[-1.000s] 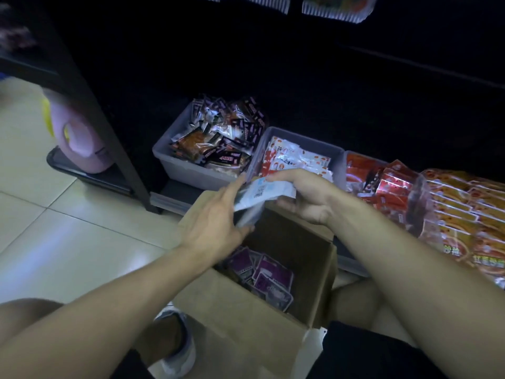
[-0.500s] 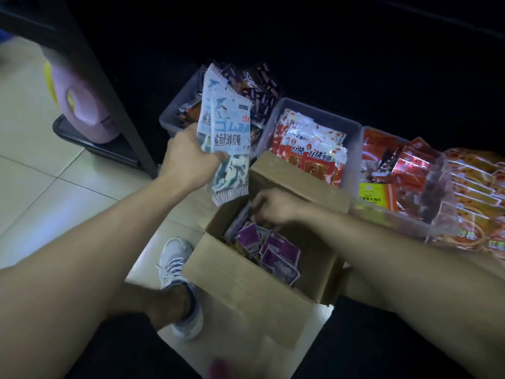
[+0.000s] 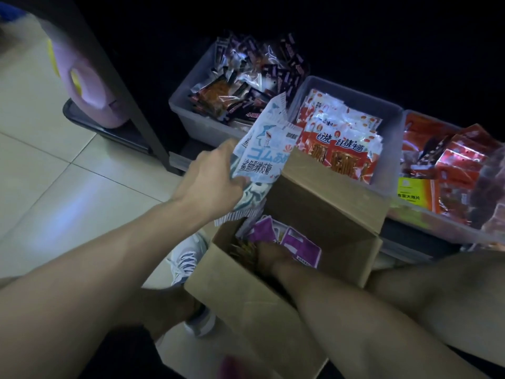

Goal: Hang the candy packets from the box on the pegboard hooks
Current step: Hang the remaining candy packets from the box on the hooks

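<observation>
"ゴム" on blue packet [image 3: 262, 157]

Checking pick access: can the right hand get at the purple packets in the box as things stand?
Probably yes. The right hand is already down inside the open cardboard box, beside the purple packets, with nothing covering them.

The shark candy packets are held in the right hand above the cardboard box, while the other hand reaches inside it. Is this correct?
Not quite: the head view shows the left hand holding the shark candy packets above the cardboard box; the right hand reaches inside.

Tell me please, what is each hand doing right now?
Left hand: holds blue-and-white candy packets.
Right hand: down in the cardboard box; grip cannot be told.
</observation>
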Demonstrator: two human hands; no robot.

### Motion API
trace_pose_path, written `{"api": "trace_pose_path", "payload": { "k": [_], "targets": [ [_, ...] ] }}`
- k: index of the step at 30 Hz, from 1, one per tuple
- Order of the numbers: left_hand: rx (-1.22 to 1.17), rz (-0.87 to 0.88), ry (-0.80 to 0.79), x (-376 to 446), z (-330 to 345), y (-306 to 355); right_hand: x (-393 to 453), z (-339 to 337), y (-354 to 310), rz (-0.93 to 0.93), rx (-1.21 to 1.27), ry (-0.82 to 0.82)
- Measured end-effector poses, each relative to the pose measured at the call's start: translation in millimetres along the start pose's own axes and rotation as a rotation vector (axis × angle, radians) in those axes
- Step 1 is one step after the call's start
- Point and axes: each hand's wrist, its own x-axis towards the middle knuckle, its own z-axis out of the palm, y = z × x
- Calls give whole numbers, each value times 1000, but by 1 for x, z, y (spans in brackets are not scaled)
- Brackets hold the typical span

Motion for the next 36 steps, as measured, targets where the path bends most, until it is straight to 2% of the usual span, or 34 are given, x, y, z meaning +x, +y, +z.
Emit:
{"api": "trace_pose_path", "payload": {
  "k": [6,12,16,20,24,28,32,36],
  "targets": [
    [-56,-25,19,9,-4,2,-21,-26,-2,-7,-28,68],
    [-117,-2,62,9,-19,14,-87,-117,-13,-145,-202,99],
    [-229,-34,137,4,-32,15,-144,-187,-10,-230,-195,177],
    [-501,-145,163,-1,-39,6,-196,-242,3,-288,45,339],
    [-814,-245,114,-5,-40,8,-229,-264,19,-403,639,353],
    [-1070,-220,-14,-8,-27,27,-236,-260,1,-512,1156,304],
    [-1247,-235,-50,-6,-21,46,-232,-248,-26,-499,1309,455],
    [-1395,-266,-24,-4,-19,54,-234,-241,-35,-447,1274,589]
  ]
}}
